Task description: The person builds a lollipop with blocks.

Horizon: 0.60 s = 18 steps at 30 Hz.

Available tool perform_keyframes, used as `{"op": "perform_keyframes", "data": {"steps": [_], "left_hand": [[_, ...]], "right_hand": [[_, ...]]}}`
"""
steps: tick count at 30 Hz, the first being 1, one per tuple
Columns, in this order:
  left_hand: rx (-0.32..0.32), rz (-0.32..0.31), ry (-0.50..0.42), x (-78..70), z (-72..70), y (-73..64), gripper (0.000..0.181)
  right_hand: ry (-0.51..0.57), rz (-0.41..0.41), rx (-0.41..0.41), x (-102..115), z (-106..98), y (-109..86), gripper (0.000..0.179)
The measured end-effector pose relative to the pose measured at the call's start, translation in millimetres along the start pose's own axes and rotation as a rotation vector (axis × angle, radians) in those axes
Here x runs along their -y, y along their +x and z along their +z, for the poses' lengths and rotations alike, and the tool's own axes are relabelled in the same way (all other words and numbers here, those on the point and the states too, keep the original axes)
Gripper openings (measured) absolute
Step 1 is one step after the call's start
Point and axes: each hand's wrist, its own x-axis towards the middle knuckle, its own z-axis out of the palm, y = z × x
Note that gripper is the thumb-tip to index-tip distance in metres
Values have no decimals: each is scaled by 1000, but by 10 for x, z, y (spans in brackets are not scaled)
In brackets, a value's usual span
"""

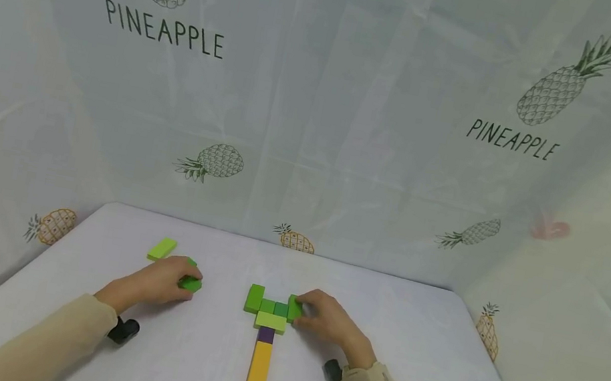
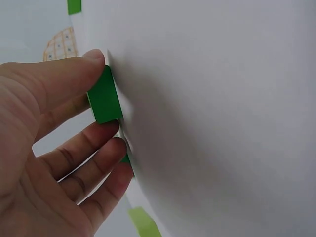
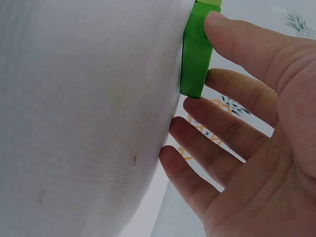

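My left hand (image 1: 160,279) pinches a green block (image 2: 104,96) between thumb and fingers, close to the white table. A second green piece (image 2: 125,159) shows partly behind those fingertips. To the right, my right hand (image 1: 329,319) holds a longer green block (image 3: 196,52) by thumb and fingertips, at the right end of a flat block figure. That figure has another green block (image 1: 254,298) on its left, two small green blocks (image 1: 267,306) in the middle and a light green block (image 1: 270,323) below them. A purple block (image 1: 266,335) and a long yellow block (image 1: 258,371) continue it downward.
A loose light green block (image 1: 162,249) lies beyond my left hand. Black wrist devices (image 1: 124,331) sit under both wrists. A pineapple-print cloth (image 1: 353,124) hangs behind the table (image 1: 204,362) and at its sides.
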Motion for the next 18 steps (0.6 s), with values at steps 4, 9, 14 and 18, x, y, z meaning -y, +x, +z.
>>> {"op": "perform_keyframes", "data": {"steps": [4,9,14,18], "left_hand": [[15,-3,-6,-70,54,67,35],[37,-24,-2,-211,93,152,36],[32,-8,20,-303,147,261,37],[37,-7,26,-307,196,334,39]], "right_hand": [[-2,-4,0,9,5,-1,46],[5,-6,6,11,4,-2,46],[4,-21,1,5,2,-4,45],[2,-21,0,0,6,1,45]]}}
